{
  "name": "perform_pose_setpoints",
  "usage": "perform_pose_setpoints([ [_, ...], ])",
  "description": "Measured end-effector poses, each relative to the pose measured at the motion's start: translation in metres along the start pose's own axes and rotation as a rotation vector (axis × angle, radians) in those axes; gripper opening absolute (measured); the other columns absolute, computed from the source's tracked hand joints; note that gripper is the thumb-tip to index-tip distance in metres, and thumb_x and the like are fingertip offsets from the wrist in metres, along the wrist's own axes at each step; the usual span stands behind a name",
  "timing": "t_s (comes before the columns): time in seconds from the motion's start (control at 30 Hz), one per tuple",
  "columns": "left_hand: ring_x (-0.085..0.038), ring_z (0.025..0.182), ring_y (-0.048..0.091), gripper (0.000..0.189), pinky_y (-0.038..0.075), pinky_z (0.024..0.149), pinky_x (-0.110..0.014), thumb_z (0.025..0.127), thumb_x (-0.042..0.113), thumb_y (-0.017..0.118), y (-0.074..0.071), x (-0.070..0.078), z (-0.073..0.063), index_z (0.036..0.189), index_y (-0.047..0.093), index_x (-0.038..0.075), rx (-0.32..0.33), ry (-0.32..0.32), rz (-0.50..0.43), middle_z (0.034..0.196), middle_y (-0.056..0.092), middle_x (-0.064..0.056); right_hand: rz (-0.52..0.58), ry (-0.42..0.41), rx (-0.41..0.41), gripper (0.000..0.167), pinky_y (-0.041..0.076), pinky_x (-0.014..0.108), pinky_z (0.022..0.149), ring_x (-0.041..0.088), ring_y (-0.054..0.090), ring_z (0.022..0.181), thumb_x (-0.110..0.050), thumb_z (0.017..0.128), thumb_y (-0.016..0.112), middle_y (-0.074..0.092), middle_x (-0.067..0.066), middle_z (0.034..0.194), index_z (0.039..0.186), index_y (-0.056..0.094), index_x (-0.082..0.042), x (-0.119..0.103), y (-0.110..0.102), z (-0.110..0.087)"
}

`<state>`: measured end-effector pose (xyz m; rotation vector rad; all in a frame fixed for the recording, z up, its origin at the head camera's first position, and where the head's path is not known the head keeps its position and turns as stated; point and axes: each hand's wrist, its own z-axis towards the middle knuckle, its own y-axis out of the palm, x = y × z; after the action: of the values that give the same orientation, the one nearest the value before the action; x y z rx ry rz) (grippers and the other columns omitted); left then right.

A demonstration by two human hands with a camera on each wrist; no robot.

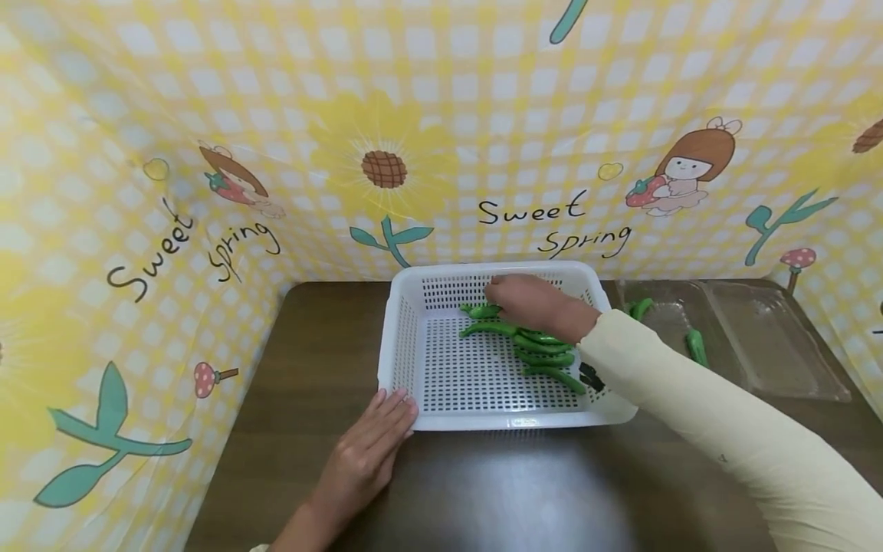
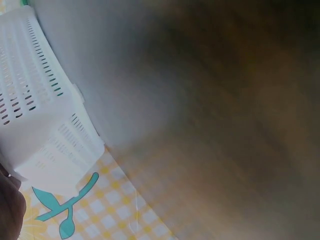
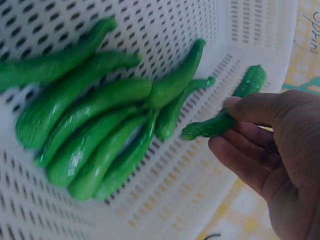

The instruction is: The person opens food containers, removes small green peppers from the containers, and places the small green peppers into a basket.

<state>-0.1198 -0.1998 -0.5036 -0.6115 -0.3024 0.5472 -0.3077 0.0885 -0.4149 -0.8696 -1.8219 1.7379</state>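
Right now, your right hand is inside the white basket, toward its far side, with thumb and fingers pinching one green pepper around its middle. Both ends of that pepper stick out past your grip, one of them curved, and it sits near the basket's wall, apart from the rest; you can't tell from these views whether it touches the basket's floor. Your left hand lies on the near left corner of the basket, its fingers straight and close together over the rim, with no pepper under them. The other peppers lie in a bunch on the slotted floor, mostly in the right half of the basket, side by side and touching, a few of them overlapping. A pale sleeve covers your right arm and crosses in front of a clear plastic tray to the right of the basket, where two more peppers lie apart from each other in its left part. Basket and tray both stand on a dark brown table, backed by a yellow checked cloth with printed flowers and lettering.
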Motion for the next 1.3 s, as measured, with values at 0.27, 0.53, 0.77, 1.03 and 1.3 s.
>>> perform_pose_setpoints([
  [0.27,-0.039,0.114,0.072,0.03,0.048,0.118,-0.046,0.107,0.014,0.053,-0.001,-0.004,0.003,0.123,0.071,-0.004,-0.021,-0.005,-0.002,0.122,0.073,-0.022,0.001,0.021,-0.091,0.015,0.062,0.031,0.089,0.016,0.069,0.094,-0.012,0.102,0.063,0.074,0.003,0.105,0.112,0.074,-0.014,-0.014,0.017,0.015],
  [0.53,-0.039,0.116,0.071,0.03,0.046,0.12,-0.044,0.107,0.014,0.053,-0.001,0.0,0.003,0.121,0.072,-0.005,-0.037,-0.029,-0.012,0.125,0.072,-0.021,-0.012,0.094,-0.191,0.014,0.062,0.033,0.083,0.017,0.066,0.089,-0.009,0.103,0.059,0.073,0.004,0.104,0.106,0.072,-0.014,-0.022,0.032,0.024],
  [0.77,-0.039,0.117,0.07,0.031,0.044,0.121,-0.044,0.108,0.015,0.052,0.001,0.003,0.001,0.121,0.072,-0.005,-0.051,-0.05,-0.027,0.124,0.072,-0.021,-0.119,0.048,-0.203,0.016,0.062,0.036,0.078,0.019,0.068,0.088,-0.008,0.105,0.056,0.074,0.007,0.1,0.1,0.07,-0.011,-0.027,0.043,0.026],
  [1.03,-0.037,0.119,0.069,0.032,0.044,0.121,-0.044,0.108,0.017,0.051,0.001,0.005,0.002,0.126,0.07,-0.002,-0.094,-0.098,-0.041,0.126,0.072,-0.02,-0.085,0.037,-0.134,0.016,0.063,0.035,0.083,0.02,0.068,0.093,-0.01,0.105,0.055,0.072,0.007,0.103,0.109,0.07,-0.01,-0.015,0.034,0.016],
  [1.3,-0.038,0.118,0.07,0.032,0.044,0.121,-0.043,0.108,0.016,0.052,0.0,0.003,0.003,0.122,0.072,-0.004,-0.073,-0.088,-0.029,0.125,0.072,-0.02,-0.149,0.126,0.064,0.015,0.062,0.039,0.07,0.026,0.067,0.087,-0.006,0.099,0.061,0.07,0.011,0.103,0.111,0.069,-0.005,0.047,-0.013,-0.029],
])
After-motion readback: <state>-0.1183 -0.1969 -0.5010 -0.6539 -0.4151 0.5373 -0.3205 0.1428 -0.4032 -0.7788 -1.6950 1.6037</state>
